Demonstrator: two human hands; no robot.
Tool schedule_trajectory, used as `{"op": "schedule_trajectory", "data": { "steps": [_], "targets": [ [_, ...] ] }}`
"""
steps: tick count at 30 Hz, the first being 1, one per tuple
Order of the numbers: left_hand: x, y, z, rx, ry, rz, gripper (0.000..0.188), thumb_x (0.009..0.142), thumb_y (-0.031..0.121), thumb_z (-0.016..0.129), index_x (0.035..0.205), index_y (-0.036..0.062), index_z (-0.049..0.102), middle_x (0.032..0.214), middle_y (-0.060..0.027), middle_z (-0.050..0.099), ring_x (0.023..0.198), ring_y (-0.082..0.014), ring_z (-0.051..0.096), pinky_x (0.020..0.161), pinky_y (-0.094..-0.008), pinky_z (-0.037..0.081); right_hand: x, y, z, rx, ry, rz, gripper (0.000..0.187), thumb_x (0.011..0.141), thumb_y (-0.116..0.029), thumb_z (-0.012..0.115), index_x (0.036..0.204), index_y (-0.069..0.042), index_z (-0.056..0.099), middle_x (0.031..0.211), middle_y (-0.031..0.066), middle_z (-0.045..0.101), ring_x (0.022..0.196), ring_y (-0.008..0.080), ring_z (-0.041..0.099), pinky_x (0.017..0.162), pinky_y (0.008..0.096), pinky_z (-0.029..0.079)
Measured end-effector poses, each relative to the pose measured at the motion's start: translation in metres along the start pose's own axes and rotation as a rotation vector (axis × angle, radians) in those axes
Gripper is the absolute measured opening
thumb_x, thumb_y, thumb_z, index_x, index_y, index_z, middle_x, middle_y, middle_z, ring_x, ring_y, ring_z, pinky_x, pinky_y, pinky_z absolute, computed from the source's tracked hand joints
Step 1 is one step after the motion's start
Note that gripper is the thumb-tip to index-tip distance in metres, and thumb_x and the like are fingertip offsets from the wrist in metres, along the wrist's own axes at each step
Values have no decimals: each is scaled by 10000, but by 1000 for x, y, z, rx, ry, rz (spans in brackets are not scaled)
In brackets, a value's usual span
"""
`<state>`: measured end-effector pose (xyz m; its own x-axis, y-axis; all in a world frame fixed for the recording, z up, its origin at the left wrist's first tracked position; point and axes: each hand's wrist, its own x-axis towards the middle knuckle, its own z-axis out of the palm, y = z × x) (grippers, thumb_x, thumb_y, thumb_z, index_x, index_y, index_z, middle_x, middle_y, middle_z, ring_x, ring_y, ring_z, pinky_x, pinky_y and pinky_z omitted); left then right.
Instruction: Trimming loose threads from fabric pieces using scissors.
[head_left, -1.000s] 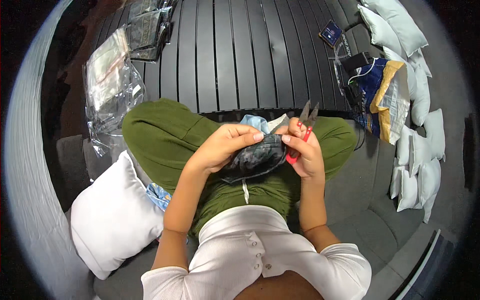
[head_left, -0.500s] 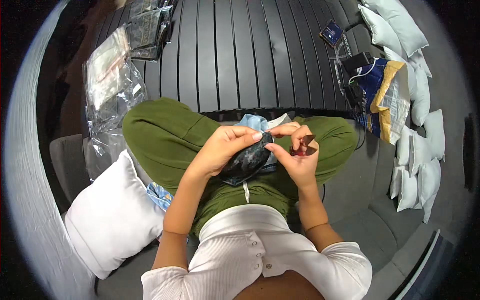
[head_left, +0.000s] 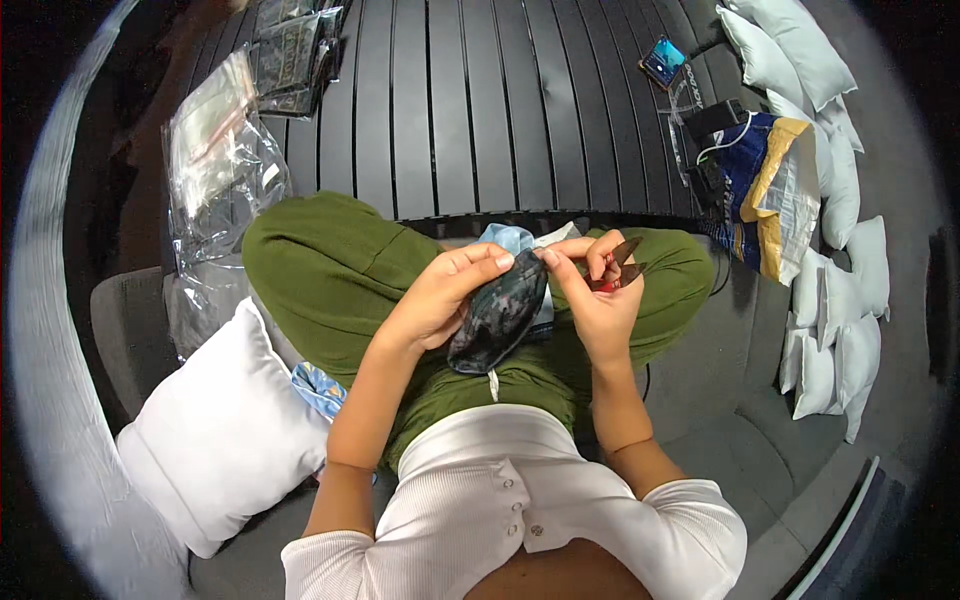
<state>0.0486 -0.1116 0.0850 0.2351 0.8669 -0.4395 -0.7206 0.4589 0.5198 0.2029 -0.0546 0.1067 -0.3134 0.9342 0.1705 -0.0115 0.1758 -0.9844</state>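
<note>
A dark, mottled fabric piece, rounded and pouch-like, hangs over my lap. My left hand is closed on its upper left edge, thumb and fingers pinching the cloth. At the top tip, the thumb and forefinger of my right hand pinch together; what lies between them is too small to make out. That same hand also keeps a pair of thread snips in its curled fingers, dark blades pointing away to the right and red showing at the palm. Behind the fabric, a light blue cloth lies on my lap.
A black slatted table stands ahead, with clear plastic bags and packaged dark items at its left. A phone and a blue-yellow bag are right. White pillows flank me.
The dark fabric has turned more upright and shows more of its face. My right fingers have shifted slightly right, and the snips' blades have swung upward. The phone screen looks brighter.
</note>
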Motion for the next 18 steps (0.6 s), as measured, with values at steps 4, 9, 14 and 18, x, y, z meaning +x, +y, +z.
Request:
{"op": "schedule_trajectory", "data": {
  "steps": [4, 9, 14, 18],
  "targets": [
    [-1, 0, -1, -58, 0, 3, 115, 860, 163, 509, 820, 55, 512, 749, 27, 534, 656, -40, 500, 604, -183, 419, 3, -2, 1, 104, -42, 47, 332, 752, 88, 573, 695, -89, 298, 759, 151, 606, 711, 166, 589, 681, 279, 475],
    [0, -4, -7, -110, -72, 51, 100, 862, 151, 505, 840, 54, 503, 759, 25, 517, 682, -39, 493, 628, -184, 418, 10, -1, 2, 399, -43, 222, 318, 750, 66, 573, 695, -99, 307, 743, 142, 594, 677, 162, 579, 640, 266, 472],
    [-4, -4, 6, -36, -77, 132, 129, 863, 129, 509, 955, 39, 507, 838, 6, 516, 761, -41, 492, 690, -186, 413, 11, 1, 5, 452, -48, 322, 309, 746, 65, 573, 698, -101, 316, 740, 133, 587, 662, 154, 571, 606, 250, 459],
    [-8, -4, 9, 110, -83, 233, 240, 842, 110, 547, 1062, 36, 486, 878, -2, 527, 809, -49, 488, 726, -193, 402, 10, -5, 11, 388, -88, 249, 311, 748, 67, 572, 699, -100, 314, 739, 128, 585, 660, 141, 563, 590, 242, 446]
  ]
}}
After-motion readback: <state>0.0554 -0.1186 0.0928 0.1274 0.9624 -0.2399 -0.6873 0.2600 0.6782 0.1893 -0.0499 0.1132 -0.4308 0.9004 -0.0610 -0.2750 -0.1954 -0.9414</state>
